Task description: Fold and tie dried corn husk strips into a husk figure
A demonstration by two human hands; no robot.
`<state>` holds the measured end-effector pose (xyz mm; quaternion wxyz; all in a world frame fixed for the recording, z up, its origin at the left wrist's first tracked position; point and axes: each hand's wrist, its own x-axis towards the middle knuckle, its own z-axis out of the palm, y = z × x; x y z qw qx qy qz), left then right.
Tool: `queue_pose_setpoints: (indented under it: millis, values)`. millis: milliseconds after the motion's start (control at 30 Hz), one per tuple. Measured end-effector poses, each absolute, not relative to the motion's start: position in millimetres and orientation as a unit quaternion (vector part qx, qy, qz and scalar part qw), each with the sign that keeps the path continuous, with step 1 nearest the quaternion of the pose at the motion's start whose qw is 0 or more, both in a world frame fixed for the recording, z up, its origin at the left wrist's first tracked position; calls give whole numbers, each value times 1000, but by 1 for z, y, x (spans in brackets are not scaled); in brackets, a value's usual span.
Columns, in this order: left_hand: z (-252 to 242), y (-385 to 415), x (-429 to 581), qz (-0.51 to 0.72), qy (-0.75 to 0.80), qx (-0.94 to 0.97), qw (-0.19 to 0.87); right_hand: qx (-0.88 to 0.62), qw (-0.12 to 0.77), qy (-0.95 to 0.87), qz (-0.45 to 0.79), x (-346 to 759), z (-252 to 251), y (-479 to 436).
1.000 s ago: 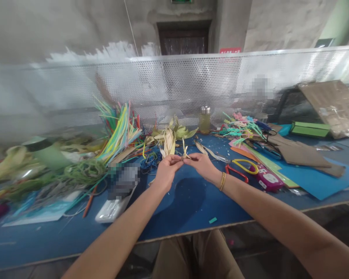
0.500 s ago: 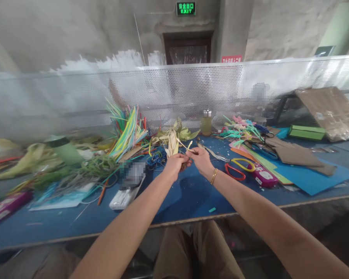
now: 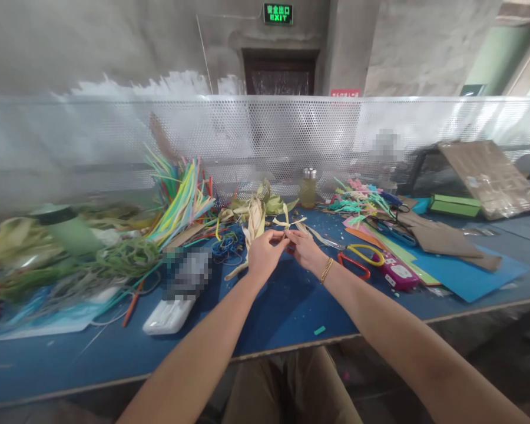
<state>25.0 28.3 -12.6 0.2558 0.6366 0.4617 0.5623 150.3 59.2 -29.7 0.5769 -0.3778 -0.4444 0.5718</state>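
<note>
My left hand and my right hand meet fingertip to fingertip over the table. Both are closed in a pinch on a thin pale husk strip, whose ends fan out above the fingers; the part between the fingertips is hidden. A bundle of dry corn husk lies just left of and behind my left hand, its stalk end showing beside the wrist. Right of my right hand are scissors with one yellow and one red handle loop.
Blue tangled cord, a tall bunch of coloured strips and a white box stand to the left. A lidded jar is behind. At right lie a magenta box, blue paper and cardboard.
The husk bundle was in my left hand and now lies beside it. Both hands have come together on the thin strip. The view has shifted slightly to the right.
</note>
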Motion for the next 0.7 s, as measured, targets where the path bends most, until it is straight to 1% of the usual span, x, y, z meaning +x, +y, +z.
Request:
queue_pose_setpoints:
  millis: [200, 300, 400, 467, 567, 633, 700]
  values:
    - [-18, 47, 14, 641, 413, 498, 412, -372, 563, -489, 554, 145, -26, 54]
    - [-16, 49, 11, 611, 366, 494, 499, -364, 526, -528, 559, 140, -23, 45]
    - [-12, 47, 10, 598, 362, 486, 524, -363, 492, -587, 530, 139, -19, 36]
    - [-9, 47, 8, 604, 389, 430, 547, -364, 483, -636, 479, 139, -16, 32]
    - [-4, 51, 4, 596, 425, 327, 598, -356, 473, -723, 356, 142, -14, 31]
    - [-1, 53, 1, 586, 431, 301, 617, -344, 468, -765, 279, 143, -14, 33]
    - [1, 53, 0, 585, 427, 292, 625, -334, 468, -782, 241, 144, -14, 34]
